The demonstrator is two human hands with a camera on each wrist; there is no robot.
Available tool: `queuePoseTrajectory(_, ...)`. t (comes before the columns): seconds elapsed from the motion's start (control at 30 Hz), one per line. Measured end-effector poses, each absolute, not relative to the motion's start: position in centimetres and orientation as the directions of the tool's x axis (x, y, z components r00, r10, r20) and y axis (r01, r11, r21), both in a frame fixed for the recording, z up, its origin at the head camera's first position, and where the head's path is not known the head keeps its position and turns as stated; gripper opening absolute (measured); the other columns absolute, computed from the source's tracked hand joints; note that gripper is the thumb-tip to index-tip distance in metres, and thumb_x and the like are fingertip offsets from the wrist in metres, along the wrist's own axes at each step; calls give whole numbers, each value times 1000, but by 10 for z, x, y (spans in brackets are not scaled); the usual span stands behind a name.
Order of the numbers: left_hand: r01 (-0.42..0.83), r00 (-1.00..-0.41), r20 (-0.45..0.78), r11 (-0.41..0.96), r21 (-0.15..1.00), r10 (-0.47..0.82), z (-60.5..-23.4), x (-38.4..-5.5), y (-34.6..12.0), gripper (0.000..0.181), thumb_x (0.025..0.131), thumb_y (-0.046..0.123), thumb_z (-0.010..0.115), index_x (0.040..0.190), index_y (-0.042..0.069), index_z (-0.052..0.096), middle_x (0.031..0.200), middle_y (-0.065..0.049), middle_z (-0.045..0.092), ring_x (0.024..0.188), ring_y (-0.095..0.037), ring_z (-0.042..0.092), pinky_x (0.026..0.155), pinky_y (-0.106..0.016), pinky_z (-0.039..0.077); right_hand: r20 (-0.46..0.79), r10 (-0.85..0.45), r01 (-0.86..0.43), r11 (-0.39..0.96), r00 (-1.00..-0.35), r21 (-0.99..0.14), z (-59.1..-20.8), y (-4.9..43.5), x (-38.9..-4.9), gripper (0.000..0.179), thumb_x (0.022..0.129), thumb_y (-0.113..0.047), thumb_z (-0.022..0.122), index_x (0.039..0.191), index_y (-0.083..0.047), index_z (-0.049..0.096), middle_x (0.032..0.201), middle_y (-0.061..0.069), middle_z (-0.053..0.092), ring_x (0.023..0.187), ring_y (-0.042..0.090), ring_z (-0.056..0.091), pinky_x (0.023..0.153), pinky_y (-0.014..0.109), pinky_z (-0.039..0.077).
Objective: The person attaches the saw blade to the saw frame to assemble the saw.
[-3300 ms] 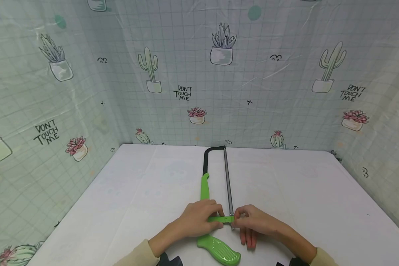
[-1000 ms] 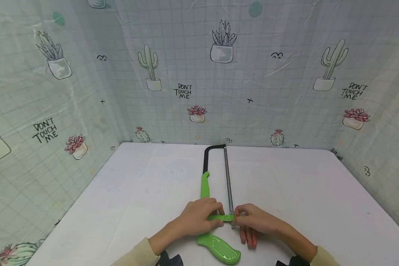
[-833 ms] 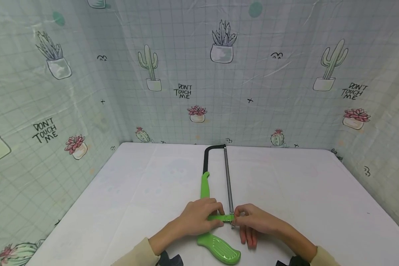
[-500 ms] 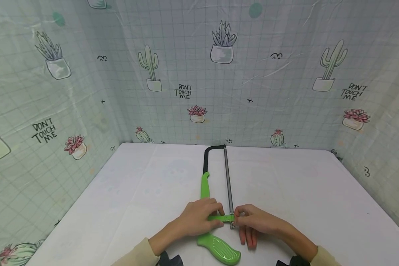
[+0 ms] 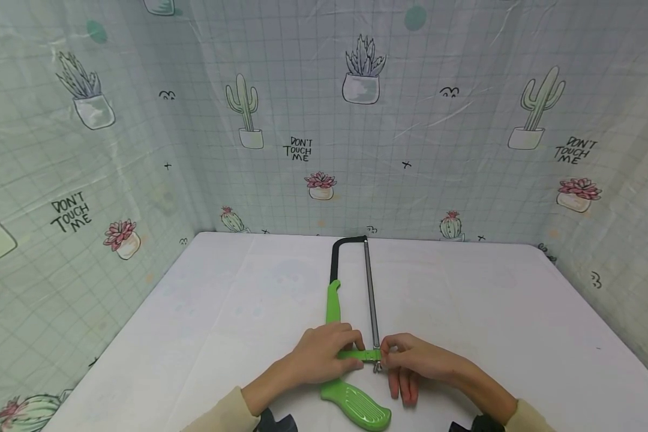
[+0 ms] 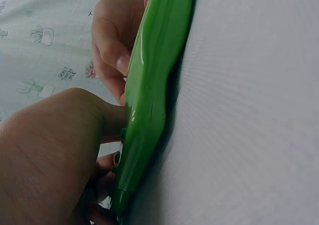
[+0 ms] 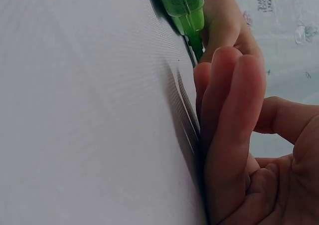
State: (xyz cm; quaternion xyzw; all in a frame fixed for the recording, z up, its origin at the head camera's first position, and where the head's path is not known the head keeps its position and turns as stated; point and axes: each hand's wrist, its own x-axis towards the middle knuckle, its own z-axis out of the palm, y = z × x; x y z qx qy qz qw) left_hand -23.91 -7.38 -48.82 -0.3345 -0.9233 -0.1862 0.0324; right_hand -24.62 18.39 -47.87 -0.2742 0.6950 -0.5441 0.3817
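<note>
A hacksaw with a green handle and black front frame lies flat, its grey blade along the right side. My left hand grips the green crossbar between thumb and fingers, the palm over the frame. At the crossbar's right end, my right hand has its thumb and index finger curled together at the small metal wing nut; its other fingers hang toward the table. In the left wrist view the green frame covers part of both hands. The right wrist view shows the handle's end beyond my fingers.
The white table carries the saw near its front middle. A cloth printed with cacti and "Don't touch me" stands behind and at both sides. Black wrist mounts show at the bottom edge.
The wing nut has turned, its wings now showing spread where they looked narrow before. Both hands and the hacksaw stay in nearly the same place; the view shifts slightly.
</note>
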Motion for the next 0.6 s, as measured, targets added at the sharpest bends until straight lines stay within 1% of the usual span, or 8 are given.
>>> queuePoseTrajectory(0.2,629,-774,183,707,323,606,-488,-239,-74,16,93,47,71,102,34,69,86,19,55,78,3,48,58,-19,38,-232,-801,44,251,-552,-967,-478,183,-246,15,103,-14,49,106,0,52,74,8,73,51,9,67,49,26,55)
queuePoseTrajectory(0.43,631,-773,184,707,319,607,-485,-238,-73,17,92,47,71,102,33,69,87,18,57,79,3,50,60,-19,39,-233,-784,46,254,-576,-966,-478,183,-243,14,102,-12,49,107,1,51,74,10,74,51,10,67,48,26,55)
queuePoseTrajectory(0.6,629,-775,185,708,323,604,-485,-238,-72,16,92,46,71,102,33,69,87,18,57,78,2,49,58,-20,38,-239,-773,49,260,-588,-964,-477,183,-241,14,101,-11,49,107,1,51,73,9,72,50,10,67,48,26,54)
